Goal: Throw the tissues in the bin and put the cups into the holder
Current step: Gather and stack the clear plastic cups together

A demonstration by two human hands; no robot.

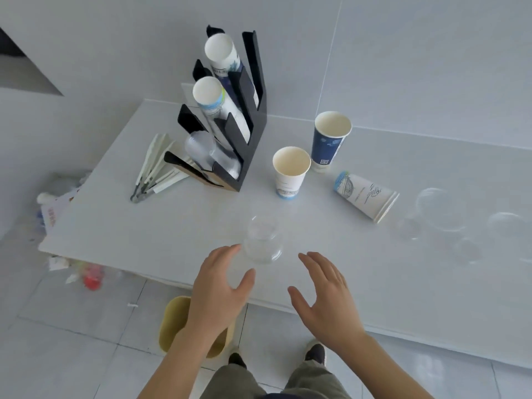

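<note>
A black tiered cup holder point(253, 119) stands at the back of the white table point(144, 226), with paper cups in its upper slots and clear plastic cups in the lowest. A clear plastic cup point(262, 243) lies near the front edge. My left hand point(218, 286) curls beside it, fingertips touching its left side, not closed around it. My right hand point(325, 295) hovers open just right of it. Behind stand a white paper cup point(290, 174) and a dark blue paper cup point(329, 139); another white cup point(365, 195) lies on its side. No tissues show on the table.
Several clear plastic cups point(440, 208) lie at the table's right. Wrapped straws point(157, 165) fan out left of the holder. A yellow bin point(175, 323) stands on the floor under my left arm. Litter point(92, 276) and a paper bag point(54, 208) lie at the left.
</note>
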